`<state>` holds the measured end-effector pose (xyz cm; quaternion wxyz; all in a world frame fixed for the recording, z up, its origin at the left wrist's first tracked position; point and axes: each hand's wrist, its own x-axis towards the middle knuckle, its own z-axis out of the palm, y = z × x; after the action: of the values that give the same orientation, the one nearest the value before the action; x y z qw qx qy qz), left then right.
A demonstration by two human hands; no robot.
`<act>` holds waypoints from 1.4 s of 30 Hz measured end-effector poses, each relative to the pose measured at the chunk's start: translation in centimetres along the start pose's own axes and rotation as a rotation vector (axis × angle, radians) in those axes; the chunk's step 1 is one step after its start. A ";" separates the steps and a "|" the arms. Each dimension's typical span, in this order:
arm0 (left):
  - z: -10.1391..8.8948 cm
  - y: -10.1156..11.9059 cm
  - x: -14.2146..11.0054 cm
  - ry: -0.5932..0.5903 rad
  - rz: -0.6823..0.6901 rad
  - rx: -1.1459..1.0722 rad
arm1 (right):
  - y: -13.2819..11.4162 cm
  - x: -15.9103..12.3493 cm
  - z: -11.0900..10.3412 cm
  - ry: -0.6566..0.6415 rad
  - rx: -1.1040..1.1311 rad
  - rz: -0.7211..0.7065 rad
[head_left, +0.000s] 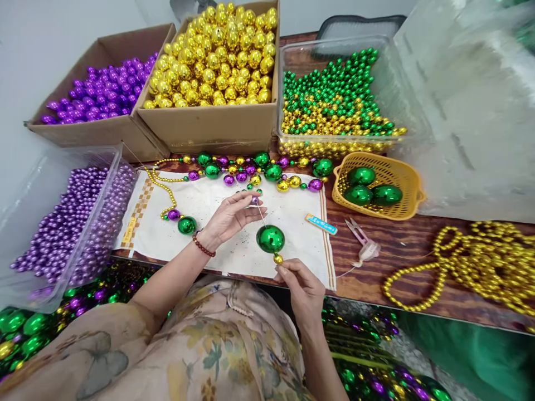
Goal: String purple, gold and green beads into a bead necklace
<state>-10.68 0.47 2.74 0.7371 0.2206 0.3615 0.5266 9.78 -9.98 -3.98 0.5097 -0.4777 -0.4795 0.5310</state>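
My left hand point(234, 216), wearing a bracelet of brown beads point(203, 246), is closed in a pinch on a small purple bead point(254, 200). From there a thin white cord point(262, 214) runs down to a large shiny green bead point(270, 239) hanging over the white cloth point(217, 245). Just below the green one is a small gold bead point(278, 258), pinched by the thumb and finger of my right hand point(304, 289). A strung garland point(251, 170) of green, purple and gold beads lies along the cloth's far edge and curls down its left side.
Cardboard boxes of purple beads point(104, 92) and gold beads point(217, 61) stand behind, beside a clear bin point(401, 94). Another clear bin point(112, 161) sits left. A yellow basket point(412, 192), thread snips point(365, 242), a blue packet point(321, 224) and gold bead strands point(480, 267) lie right.
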 end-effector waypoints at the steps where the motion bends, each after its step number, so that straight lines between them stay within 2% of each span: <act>1: 0.0 -0.1 -0.1 -0.002 0.002 -0.004 | 0.0 0.0 0.0 0.005 0.000 0.008; 11: 0.5 -0.5 0.2 -0.010 0.018 -0.002 | -0.9 -0.4 0.0 0.057 -0.023 0.082; 15: 1.6 -2.3 0.2 -0.047 0.036 0.073 | -0.7 -0.9 -0.4 0.116 -0.047 0.089; 19: 3.5 -4.7 -0.3 -0.072 0.043 0.167 | 0.0 -1.3 -0.6 0.214 -0.002 0.128; 24: 5.4 -5.9 -0.7 -0.081 0.118 0.185 | 0.2 -1.5 0.2 0.285 0.028 0.200; 30: 5.3 -8.0 0.6 -0.040 0.102 0.130 | 0.2 -1.2 2.4 0.324 0.211 0.286; 34: 5.1 -9.3 1.2 -0.018 0.112 0.126 | 0.1 -1.3 2.8 0.330 0.287 0.332; 38: 5.9 -9.6 1.2 -0.078 0.140 0.108 | -0.1 -1.4 2.0 0.394 0.311 0.311; 42: 7.5 -9.2 1.1 -0.142 0.155 0.166 | -0.8 -1.3 1.4 0.430 0.298 0.208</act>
<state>0.98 -1.25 0.72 0.6970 0.3449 0.3329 0.5333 8.43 -11.30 -3.08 0.6071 -0.5458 -0.2255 0.5316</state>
